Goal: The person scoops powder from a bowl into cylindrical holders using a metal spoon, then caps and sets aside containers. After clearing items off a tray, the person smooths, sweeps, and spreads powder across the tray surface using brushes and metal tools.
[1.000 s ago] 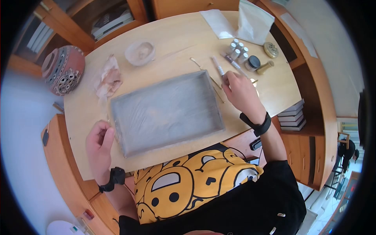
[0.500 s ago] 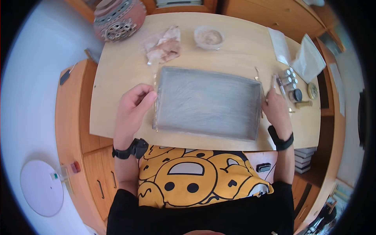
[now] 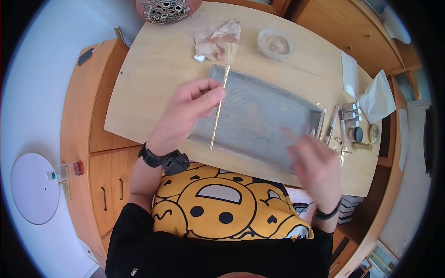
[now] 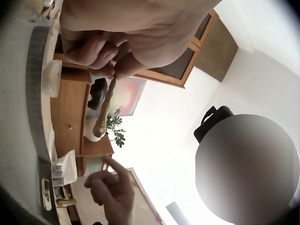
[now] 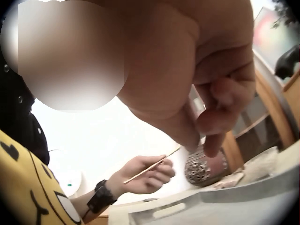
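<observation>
the left hand [image 3: 192, 103] pinched the slim brush [image 3: 217, 116] upright above the tray's [image 3: 259, 109] left end, where a loose grip could have let it twist and drop, while the right hand [image 3: 320, 167] held nothing, fingers loosely bent.

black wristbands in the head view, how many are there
2. One wristband sits just below the left hand, which pinches the brush; the second band, partly hidden, sits below the blurred right hand.
</observation>
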Tool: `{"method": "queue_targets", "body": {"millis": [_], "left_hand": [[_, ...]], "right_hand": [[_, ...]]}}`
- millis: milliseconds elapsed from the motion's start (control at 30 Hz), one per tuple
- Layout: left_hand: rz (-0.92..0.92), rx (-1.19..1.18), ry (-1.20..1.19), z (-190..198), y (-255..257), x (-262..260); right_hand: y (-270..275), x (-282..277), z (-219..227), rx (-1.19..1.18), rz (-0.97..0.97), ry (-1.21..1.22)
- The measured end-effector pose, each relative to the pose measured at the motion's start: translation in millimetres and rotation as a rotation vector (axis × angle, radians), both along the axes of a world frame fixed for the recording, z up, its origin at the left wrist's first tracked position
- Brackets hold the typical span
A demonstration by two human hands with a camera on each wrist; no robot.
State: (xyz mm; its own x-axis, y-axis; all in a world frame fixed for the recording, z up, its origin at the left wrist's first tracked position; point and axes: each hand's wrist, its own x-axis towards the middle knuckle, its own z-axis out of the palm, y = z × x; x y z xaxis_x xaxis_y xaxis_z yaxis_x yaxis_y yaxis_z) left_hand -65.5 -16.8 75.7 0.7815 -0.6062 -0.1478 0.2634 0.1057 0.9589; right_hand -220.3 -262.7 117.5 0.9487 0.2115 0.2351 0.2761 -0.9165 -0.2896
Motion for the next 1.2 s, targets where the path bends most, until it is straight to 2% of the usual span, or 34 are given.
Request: {"method": "queue_targets", "body": {"millis": [33, 100, 167, 233, 300, 367, 433, 567, 633, 667, 700, 733, 767, 800, 833, 900, 933, 967, 1033, 1067, 1100, 1167, 1200], "left_hand": [[-0.011, -0.039, 0.039, 0, -2, -1], [0.005, -0.059, 0.067, -3, -6, -5], [0.023, -0.074, 0.091, -6, -6, -9], [0.003, -0.06, -0.03, -8, -3, -14], [0.04, -0.066, -0.027, -4, -3, -21], [0.079, -0.073, -0.021, -7, -3, -22], [0.047, -0.078, -0.291, -17, -2, -23], [-0.029, -0.047, -0.186, -7, 9, -11], [-0.089, -0.17, -0.042, -13, 14, -7], [-0.087, -0.169, -0.042, -15, 15, -5], [-0.118, -0.147, -0.089, -16, 17, -3], [-0.149, -0.124, -0.135, -18, 18, -2], [-0.15, -0.124, -0.13, -20, 18, -4], [-0.081, 0.014, -0.308, -21, 19, -6], [-0.013, 0.154, -0.487, -21, 18, -7], [-0.007, 0.219, -0.564, -21, 16, -7], [-0.001, 0.283, -0.636, -21, 14, -7], [-0.009, 0.283, -0.634, -21, 13, -9], [-0.034, 0.363, -0.71, -16, 9, -13], [-0.037, 0.362, -0.714, -13, 9, -14], [-0.047, 0.416, -0.766, -11, 9, -16], [-0.059, 0.466, -0.825, -9, 10, -15], [-0.066, 0.501, -0.839, -10, 11, -14]], "right_hand": [[12, 9, 0, -0.076, 0.178, -0.039], [38, 23, -6, -0.154, 0.359, -0.054], [57, 36, -15, -0.161, 0.392, -0.117], [67, 46, -24, -0.17, 0.431, -0.184], [71, 52, -32, -0.247, 0.401, -0.267], [71, 55, -35, -0.224, 0.401, -0.292], [69, 56, -37, -0.192, 0.395, -0.306], [48, 57, -23, 0.087, 0.288, -0.369], [38, 56, -22, 0.181, 0.238, -0.364], [34, 57, -23, 0.299, 0.182, -0.386], [32, 56, -24, 0.417, 0.124, -0.407], [33, 53, -26, 0.419, 0.122, -0.405], [33, 48, -27, 0.691, 0.049, -0.437], [33, 45, -27, 0.962, -0.027, -0.467], [31, 44, -27, 0.963, -0.028, -0.466], [26, 44, -23, 1.338, 0.143, -0.316], [38, 43, -18, 1.366, 0.102, -0.252], [42, 45, -18, 1.367, 0.093, -0.254], [46, 50, -17, 0.999, 0.149, -0.129], [46, 48, -19, 0.899, -0.006, -0.151], [46, 48, -16, 0.9, -0.006, -0.155], [47, 51, -10, 0.678, -0.34, -0.273], [42, 45, -15, 0.816, -0.261, -0.295]]}}
